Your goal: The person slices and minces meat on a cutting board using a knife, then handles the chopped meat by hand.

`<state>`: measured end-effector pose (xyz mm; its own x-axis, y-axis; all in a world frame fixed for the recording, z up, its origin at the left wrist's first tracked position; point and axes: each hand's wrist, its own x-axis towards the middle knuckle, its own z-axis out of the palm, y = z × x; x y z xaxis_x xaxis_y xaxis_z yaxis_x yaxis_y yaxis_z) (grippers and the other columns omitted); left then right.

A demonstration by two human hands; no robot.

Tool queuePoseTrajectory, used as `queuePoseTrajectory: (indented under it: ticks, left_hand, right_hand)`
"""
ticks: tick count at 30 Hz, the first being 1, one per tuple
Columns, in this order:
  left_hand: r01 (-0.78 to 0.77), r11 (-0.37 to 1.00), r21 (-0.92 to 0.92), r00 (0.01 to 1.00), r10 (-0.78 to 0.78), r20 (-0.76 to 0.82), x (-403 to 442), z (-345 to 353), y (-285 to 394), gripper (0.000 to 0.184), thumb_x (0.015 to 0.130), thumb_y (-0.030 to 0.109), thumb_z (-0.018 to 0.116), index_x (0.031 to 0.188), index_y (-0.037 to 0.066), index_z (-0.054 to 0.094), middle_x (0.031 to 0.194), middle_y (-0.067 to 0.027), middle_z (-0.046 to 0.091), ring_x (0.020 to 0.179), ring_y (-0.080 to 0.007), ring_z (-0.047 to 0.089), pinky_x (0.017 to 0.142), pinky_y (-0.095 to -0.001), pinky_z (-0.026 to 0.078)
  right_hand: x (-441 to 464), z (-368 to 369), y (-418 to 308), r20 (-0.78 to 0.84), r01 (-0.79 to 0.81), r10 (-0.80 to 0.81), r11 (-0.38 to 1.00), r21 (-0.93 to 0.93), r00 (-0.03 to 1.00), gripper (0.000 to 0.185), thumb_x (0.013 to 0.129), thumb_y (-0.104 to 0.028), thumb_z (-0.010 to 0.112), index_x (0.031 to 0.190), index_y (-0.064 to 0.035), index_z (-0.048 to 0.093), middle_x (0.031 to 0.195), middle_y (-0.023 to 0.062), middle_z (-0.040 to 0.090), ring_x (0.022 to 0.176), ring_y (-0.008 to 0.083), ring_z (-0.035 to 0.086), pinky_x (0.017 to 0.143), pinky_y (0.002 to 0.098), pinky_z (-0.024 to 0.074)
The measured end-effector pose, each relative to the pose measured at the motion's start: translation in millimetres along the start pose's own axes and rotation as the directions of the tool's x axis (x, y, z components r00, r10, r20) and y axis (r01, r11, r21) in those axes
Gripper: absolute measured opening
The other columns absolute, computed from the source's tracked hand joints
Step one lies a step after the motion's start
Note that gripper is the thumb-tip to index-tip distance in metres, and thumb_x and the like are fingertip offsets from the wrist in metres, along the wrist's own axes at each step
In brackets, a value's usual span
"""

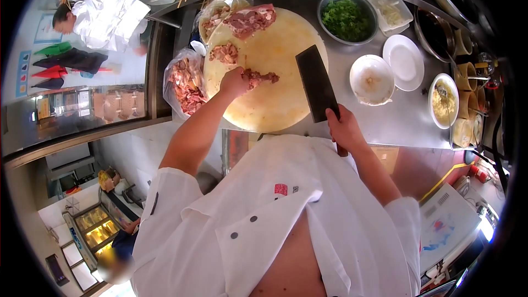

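Observation:
On a round, pale chopping block (275,104) lies a strip of meat (260,78), and my left hand (235,82) is closed on its left end. My right hand (344,126) grips the handle of a dark, broad-bladed cleaver (316,82). The blade is over the block's right edge, apart from the meat. Near my left hand is a small heap of chopped meat (224,53). A larger piece of meat (252,21) rests at the block's far edge. Left of the block, a clear plastic bag (186,85) holds more meat pieces.
Right of the block are a metal bowl of chopped greens (349,17), a used white bowl (372,80) and a white plate (403,62). A bowl of minced food (443,100) stands farther right. Another person (107,19) in white is at the upper left, beyond a window frame.

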<state>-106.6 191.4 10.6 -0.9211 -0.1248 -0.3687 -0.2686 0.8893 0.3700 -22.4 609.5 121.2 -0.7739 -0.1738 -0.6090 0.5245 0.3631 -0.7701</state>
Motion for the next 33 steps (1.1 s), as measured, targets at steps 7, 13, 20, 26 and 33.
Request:
queuePoseTrajectory:
  ticks: [7, 13, 20, 26, 33]
  left_hand:
    - [-0.172, 0.969, 0.175, 0.977, 0.191, -0.096, -14, -22, 23, 0.026, 0.094, 0.017, 0.060, 0.116, 0.005, 0.067, 0.108, -0.0203, 0.073, 0.101, -0.0409, 0.071, 0.087, -0.0499, 0.058]
    - [-0.266, 0.964, 0.027, 0.923, 0.263, -0.281, -26, -13, 26, 0.032, 0.090, 0.012, 0.066, 0.121, 0.006, 0.065, 0.118, -0.0205, 0.070, 0.106, -0.0411, 0.069, 0.090, -0.0501, 0.057]
    - [-0.177, 0.982, -0.067, 0.961, 0.157, -0.230, -37, -15, 29, 0.026, 0.088, 0.011, 0.069, 0.112, 0.001, 0.070, 0.115, -0.0214, 0.071, 0.106, -0.0419, 0.069, 0.092, -0.0482, 0.056]
    - [-0.288, 0.957, -0.025, 0.937, 0.276, -0.215, -33, -14, 10, 0.037, 0.085, 0.007, 0.072, 0.121, 0.000, 0.070, 0.117, -0.0236, 0.071, 0.100, -0.0382, 0.072, 0.088, -0.0439, 0.059]
    - [-0.098, 0.929, -0.356, 0.994, 0.072, -0.086, -44, -17, 25, 0.046, 0.080, 0.012, 0.082, 0.120, -0.005, 0.068, 0.110, -0.0206, 0.076, 0.100, -0.0317, 0.075, 0.087, -0.0393, 0.059]
  right_hand:
    - [-3, 3, 4, -0.003, 0.004, -0.004, 1.000, -0.007, 1.000, 0.037, 0.107, -0.034, 0.058, 0.107, 0.0033, 0.061, 0.069, 0.0134, 0.061, 0.053, 0.0260, 0.064, 0.051, 0.0406, 0.0540]
    - [-5, 4, 3, 0.012, -0.019, 0.020, 1.000, -0.022, 1.000, 0.036, 0.107, -0.033, 0.058, 0.108, 0.0030, 0.061, 0.069, 0.0121, 0.061, 0.053, 0.0244, 0.063, 0.051, 0.0407, 0.0533]
    - [-6, 6, -2, 0.011, 0.005, -0.005, 0.999, -0.032, 1.000, 0.035, 0.107, -0.032, 0.058, 0.110, 0.0023, 0.062, 0.070, 0.0126, 0.062, 0.052, 0.0243, 0.062, 0.053, 0.0410, 0.0520]
    - [-3, 7, -15, 0.041, 0.033, -0.028, 0.991, -0.127, 0.999, 0.035, 0.107, -0.032, 0.058, 0.111, 0.0021, 0.064, 0.074, 0.0169, 0.064, 0.062, 0.0289, 0.065, 0.062, 0.0433, 0.0532]
    - [2, 17, -28, 0.121, 0.208, -0.179, 0.931, -0.301, 0.976, 0.036, 0.107, -0.034, 0.057, 0.107, 0.0010, 0.065, 0.089, 0.0236, 0.072, 0.085, 0.0432, 0.069, 0.076, 0.0511, 0.0530]
